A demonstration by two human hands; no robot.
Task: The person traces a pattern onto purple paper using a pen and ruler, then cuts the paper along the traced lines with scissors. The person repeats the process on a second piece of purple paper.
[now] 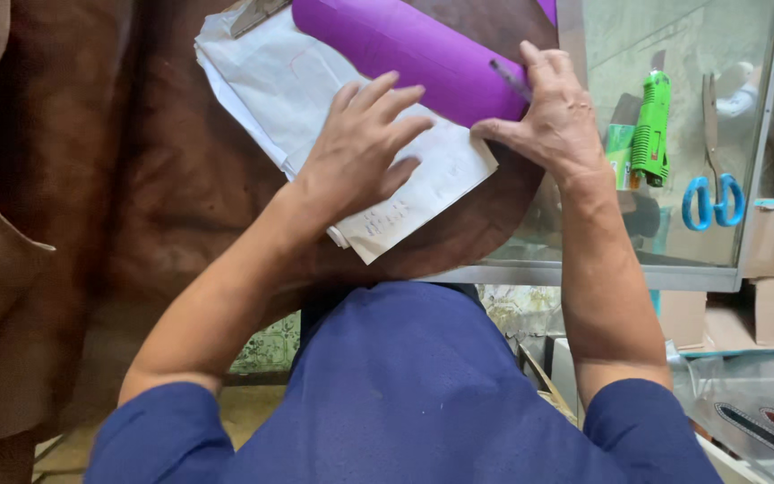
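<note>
Hands work on a brown hide (181, 179) spread over a glass counter (674, 273). Left hand (360, 148) lies open, fingers spread flat on white paper (288, 81). Right hand (553, 116) pinches the edge of a purple sheet (405, 45) lying across the paper. Scissors (714, 193) rest nearby.

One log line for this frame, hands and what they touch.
left hand: flat on white paper stack | right hand: pen against purple sheet | base: brown leather | nearby: blue-handled scissors
</note>
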